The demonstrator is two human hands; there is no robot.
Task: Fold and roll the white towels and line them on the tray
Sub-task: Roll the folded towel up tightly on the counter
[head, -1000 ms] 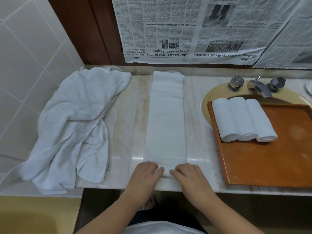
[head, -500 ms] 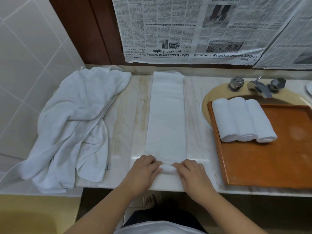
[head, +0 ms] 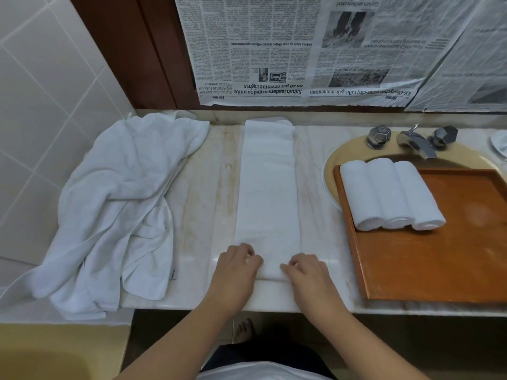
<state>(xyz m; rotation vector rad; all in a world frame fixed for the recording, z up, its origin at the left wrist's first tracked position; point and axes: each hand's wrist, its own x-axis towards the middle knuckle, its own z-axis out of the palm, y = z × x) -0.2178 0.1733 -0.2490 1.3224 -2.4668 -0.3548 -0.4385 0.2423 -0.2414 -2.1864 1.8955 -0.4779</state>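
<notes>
Biggest thing on the desk [head: 315, 187]: a heap of loose white towels [head: 118, 204] sprawled over the left end, spilling past the left edge. Next, the wooden tray [head: 452, 256] at the right end, sitting partly over the sink [head: 330, 171], with three rolled towels [head: 389, 193] lined side by side in its far-left corner. Down the middle runs the folded towel [head: 267, 187], a long strip from the back edge to the front edge. And here are the hands: left hand [head: 237, 270] and right hand [head: 308, 272], fingers curled over the small roll [head: 271, 271] started at the near end, gripping it from either side.

Risks now, as I judge it: uneven pressure between the two hands could send the roll off crooked, coning at one end. A slack start would give a loose, fat roll that won't match the three on the tray.

Readable print: the newspaper [head: 301, 50] on the wall hangs upside down, headlines "Sabah leaders urged to unite" and "talks gain momentum". The small tag [head: 173, 274] on the heap is too small to read.
</notes>
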